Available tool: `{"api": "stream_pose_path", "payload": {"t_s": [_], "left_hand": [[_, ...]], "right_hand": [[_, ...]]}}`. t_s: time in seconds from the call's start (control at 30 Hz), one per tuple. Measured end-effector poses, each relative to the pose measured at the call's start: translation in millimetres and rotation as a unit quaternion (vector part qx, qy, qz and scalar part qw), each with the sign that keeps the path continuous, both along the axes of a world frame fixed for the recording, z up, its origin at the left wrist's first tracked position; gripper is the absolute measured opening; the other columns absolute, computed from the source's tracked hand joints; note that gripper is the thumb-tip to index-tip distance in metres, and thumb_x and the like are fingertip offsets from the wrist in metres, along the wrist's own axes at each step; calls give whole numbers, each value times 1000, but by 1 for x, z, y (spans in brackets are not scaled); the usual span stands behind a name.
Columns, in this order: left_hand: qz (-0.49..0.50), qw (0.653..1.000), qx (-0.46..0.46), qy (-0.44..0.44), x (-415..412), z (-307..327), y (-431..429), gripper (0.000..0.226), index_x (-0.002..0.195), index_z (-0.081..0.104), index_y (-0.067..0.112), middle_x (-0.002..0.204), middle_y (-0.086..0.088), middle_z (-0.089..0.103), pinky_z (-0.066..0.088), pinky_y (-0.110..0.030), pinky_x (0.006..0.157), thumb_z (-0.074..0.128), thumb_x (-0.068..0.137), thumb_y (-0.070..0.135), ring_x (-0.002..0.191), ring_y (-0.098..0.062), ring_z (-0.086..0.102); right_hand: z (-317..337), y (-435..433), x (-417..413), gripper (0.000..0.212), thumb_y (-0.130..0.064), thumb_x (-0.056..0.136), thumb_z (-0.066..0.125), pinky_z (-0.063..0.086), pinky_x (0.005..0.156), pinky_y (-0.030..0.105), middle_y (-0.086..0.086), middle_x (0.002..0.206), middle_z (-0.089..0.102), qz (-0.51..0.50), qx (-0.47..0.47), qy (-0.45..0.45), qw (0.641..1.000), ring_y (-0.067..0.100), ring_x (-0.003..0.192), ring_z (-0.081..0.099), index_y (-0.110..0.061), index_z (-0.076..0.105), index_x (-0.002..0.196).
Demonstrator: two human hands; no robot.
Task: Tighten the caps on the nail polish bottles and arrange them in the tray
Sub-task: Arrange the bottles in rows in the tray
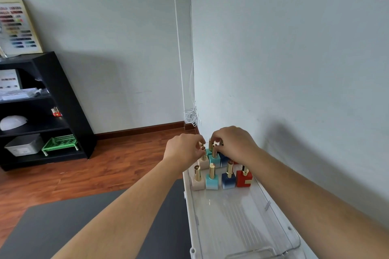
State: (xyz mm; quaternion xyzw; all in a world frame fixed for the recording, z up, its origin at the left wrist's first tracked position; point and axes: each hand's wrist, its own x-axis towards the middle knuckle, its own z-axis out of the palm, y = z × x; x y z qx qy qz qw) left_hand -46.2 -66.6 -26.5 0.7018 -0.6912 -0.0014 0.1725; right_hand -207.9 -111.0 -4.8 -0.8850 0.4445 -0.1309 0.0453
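A long clear plastic tray runs along the wall on the right. At its far end stand several nail polish bottles with gold caps: in the near row a beige one, a turquoise one, a dark blue one and a red one. More bottles stand in rows behind them. My left hand pinches the gold cap of a beige bottle in a farther row. My right hand grips a gold cap at the back of the tray; its bottle is hidden.
A black shelf unit at the left holds a green basket, a grey bin and a white lamp. A dark grey mat covers the wooden floor below my left arm. A coiled white cable hangs in the corner.
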Motion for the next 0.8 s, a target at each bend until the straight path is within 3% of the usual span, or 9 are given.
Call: {"api": "stream_pose_path", "payload": {"t_s": [0.17,0.27,0.4,0.57,0.8], "left_hand": [[11,999,-33,32,12,14,8,17,100,62,38,76,21,63,40,-20,53,62,84,42,67,3,55],[-2,995,-70,75,6,22,15,12,95,64,37,69,24,59,36,-17,51,64,84,41,59,9,50],[-81,992,-63,72,-20,25,23,19,99,63,40,77,24,61,39,-20,56,63,82,48,62,5,51],[-114,993,23,5,-52,19,21,34,107,61,39,99,19,65,49,-29,72,66,76,54,91,-7,58],[-98,993,63,-6,-62,9,18,25,101,66,35,95,17,68,38,-21,55,70,79,46,85,-6,60]], "right_hand": [[24,11,-28,18,-29,83,65,40,73,24,-9,103,70,-17,15,-134,991,3,72,52,-27,68,101],[31,23,-49,15,-29,83,65,38,65,19,-13,97,70,-32,33,-182,982,-1,66,51,-29,69,98],[25,35,-69,12,-31,84,65,35,60,16,-17,97,68,-39,60,-172,983,0,73,55,-32,68,96],[8,45,-84,22,-37,82,65,35,62,16,-14,105,67,-54,78,-94,991,3,82,53,-32,66,104],[-6,48,-80,29,-31,83,65,41,71,24,-4,105,69,-66,68,-62,994,14,89,61,-28,64,111]]}}
